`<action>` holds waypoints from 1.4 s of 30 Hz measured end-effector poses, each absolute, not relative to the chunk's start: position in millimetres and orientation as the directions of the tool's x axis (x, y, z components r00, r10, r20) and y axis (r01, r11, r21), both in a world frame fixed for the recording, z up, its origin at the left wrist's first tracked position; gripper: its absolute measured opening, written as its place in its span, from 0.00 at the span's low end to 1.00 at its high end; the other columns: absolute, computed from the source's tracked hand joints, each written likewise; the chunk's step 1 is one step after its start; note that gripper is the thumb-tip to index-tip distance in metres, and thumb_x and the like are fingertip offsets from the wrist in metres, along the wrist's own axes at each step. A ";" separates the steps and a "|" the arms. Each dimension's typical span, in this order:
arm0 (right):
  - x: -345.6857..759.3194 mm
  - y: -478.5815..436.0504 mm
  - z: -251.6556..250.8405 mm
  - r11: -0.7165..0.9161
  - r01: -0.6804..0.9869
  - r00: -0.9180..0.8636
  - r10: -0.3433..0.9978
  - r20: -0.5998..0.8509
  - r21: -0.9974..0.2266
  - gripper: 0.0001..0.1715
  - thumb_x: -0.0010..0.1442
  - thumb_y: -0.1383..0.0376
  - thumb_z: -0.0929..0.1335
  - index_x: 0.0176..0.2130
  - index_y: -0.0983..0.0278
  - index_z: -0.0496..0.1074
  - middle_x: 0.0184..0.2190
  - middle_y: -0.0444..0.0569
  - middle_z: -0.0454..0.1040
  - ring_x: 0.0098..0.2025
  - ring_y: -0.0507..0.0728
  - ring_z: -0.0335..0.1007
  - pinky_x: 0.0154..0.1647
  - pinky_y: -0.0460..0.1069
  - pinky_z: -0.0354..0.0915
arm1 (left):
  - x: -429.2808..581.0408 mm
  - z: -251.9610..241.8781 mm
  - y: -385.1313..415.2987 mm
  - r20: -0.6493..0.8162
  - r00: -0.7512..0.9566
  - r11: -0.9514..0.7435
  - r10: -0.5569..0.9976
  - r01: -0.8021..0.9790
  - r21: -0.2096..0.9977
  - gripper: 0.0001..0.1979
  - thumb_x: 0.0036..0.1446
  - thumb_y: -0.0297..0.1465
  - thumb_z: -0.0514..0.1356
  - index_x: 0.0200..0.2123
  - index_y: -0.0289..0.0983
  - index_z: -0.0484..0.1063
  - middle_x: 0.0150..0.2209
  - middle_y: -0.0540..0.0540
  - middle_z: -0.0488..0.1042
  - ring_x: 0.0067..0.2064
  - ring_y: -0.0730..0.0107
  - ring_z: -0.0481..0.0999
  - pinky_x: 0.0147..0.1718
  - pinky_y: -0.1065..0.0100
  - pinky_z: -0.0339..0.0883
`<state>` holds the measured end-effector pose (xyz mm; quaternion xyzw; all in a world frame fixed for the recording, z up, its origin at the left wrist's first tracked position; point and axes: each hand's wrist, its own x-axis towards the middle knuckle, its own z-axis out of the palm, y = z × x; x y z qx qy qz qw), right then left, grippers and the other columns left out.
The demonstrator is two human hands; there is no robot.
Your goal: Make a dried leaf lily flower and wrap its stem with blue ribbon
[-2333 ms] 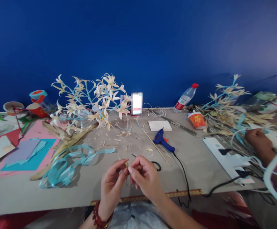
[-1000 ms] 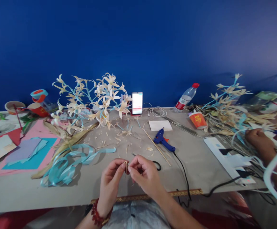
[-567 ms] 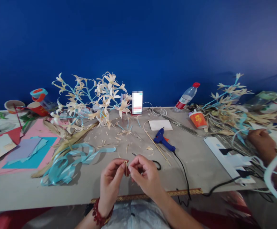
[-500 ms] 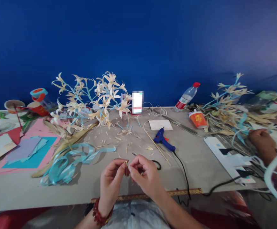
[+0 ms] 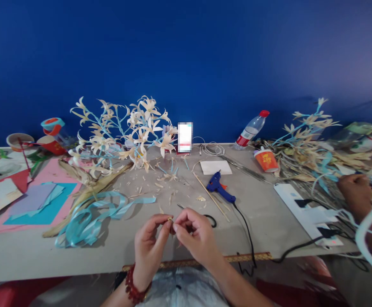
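My left hand (image 5: 150,241) pinches a small pale yellowish piece (image 5: 170,219) between thumb and forefinger; it looks like a bit of dried husk, but is too small to name surely. Against it, my right hand (image 5: 195,234) has its thumb and fingers closed at the same spot, and what lies between those fingertips is hidden. Behind my right hand shows the black handle of scissors (image 5: 212,220), mostly covered. Light blue ribbon (image 5: 90,219) lies in loops to the left. A blue glue gun (image 5: 219,187) rests to the right beside thin sticks (image 5: 210,196).
Husk flowers on blue stems (image 5: 141,132) stand at the back. A phone (image 5: 185,137), a tilted bottle (image 5: 250,130), an orange cup (image 5: 265,160) and a white power strip (image 5: 304,213) are around. Coloured paper (image 5: 42,217) lies left. Another person's hand (image 5: 355,189) is at the right.
My fingertips have shifted slightly around the small piece, whose hanging strip no longer shows below my fingers. The other person's hand at the right has moved a little, and a dark-blue object shows beside it.
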<state>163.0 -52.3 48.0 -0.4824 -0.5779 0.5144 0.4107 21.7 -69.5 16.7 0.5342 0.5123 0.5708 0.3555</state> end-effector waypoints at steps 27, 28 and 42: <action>159.3 -55.1 38.8 -0.100 -0.108 -0.226 0.971 -0.073 -0.989 0.15 0.61 0.54 0.69 0.32 0.63 0.69 0.20 0.40 0.69 0.20 0.48 0.64 0.18 0.41 0.60 | 24.1 12.6 -71.7 0.220 -0.205 -0.209 0.954 0.078 0.975 0.06 0.59 0.31 0.62 0.39 0.39 0.79 0.36 0.45 0.81 0.37 0.65 0.79 0.37 0.69 0.74; 158.9 -54.5 38.6 -0.108 -0.123 -0.228 0.971 -0.078 -0.986 0.16 0.60 0.53 0.69 0.33 0.64 0.69 0.20 0.41 0.70 0.19 0.48 0.64 0.18 0.41 0.61 | 24.2 11.7 -71.0 0.200 -0.203 -0.195 0.958 0.047 0.980 0.06 0.59 0.31 0.62 0.38 0.39 0.79 0.36 0.45 0.80 0.37 0.66 0.79 0.37 0.69 0.73; 158.2 -47.6 34.2 -0.316 -0.299 -0.340 0.917 -0.210 -0.900 0.22 0.53 0.54 0.75 0.31 0.63 0.62 0.20 0.41 0.77 0.13 0.47 0.67 0.10 0.38 0.55 | 20.3 6.4 -72.1 0.322 -0.085 -0.325 0.943 -0.028 0.945 0.11 0.63 0.25 0.58 0.42 0.43 0.78 0.38 0.46 0.74 0.42 0.67 0.73 0.39 0.70 0.68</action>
